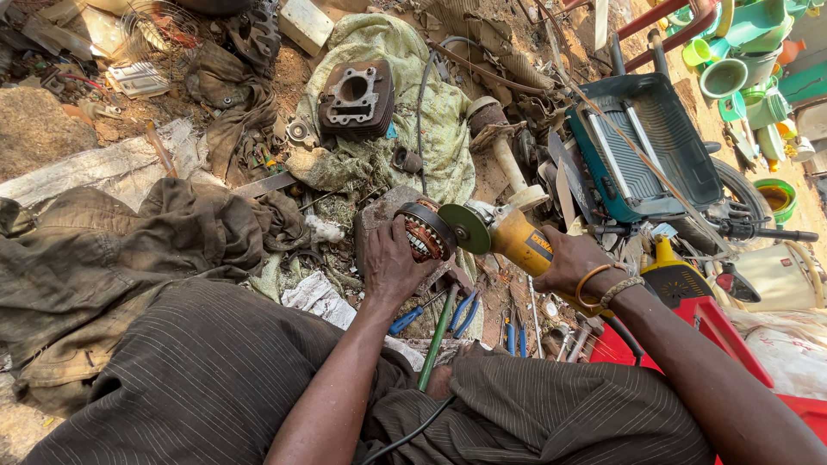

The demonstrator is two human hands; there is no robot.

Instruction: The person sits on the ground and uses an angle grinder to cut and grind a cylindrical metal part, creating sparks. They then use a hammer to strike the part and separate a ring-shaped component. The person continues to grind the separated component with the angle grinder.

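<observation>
The fingers (398, 234) of the left hand (389, 269) are curled tight around a round motor stator (424, 231) with copper windings, pressing it down onto the flat block (385, 213) under it, just left of the picture's middle. At three o'clock from it the right hand (570, 260) is clamped around the yellow body of an angle grinder (504, 232), fingers wrapped under and out of sight, and the grey disc (464, 228) stands edge-on right against the stator's rim; whether it is spinning I cannot tell. To my eye the plainest danger is how near that disc sits to bare fingertips: a kick or a skid off the curved metal would carry it straight into the holding hand. The part is only hand-held, so it could twist or jump loose. Sparks would fly toward the oily rags (379, 129) at twelve o'clock and the dark cloth (129, 250) at nine. The grinder's cable (412, 435) trails across the lap at six o'clock, where it could snag, and loose screwdrivers (439, 323) lie underfoot.
</observation>
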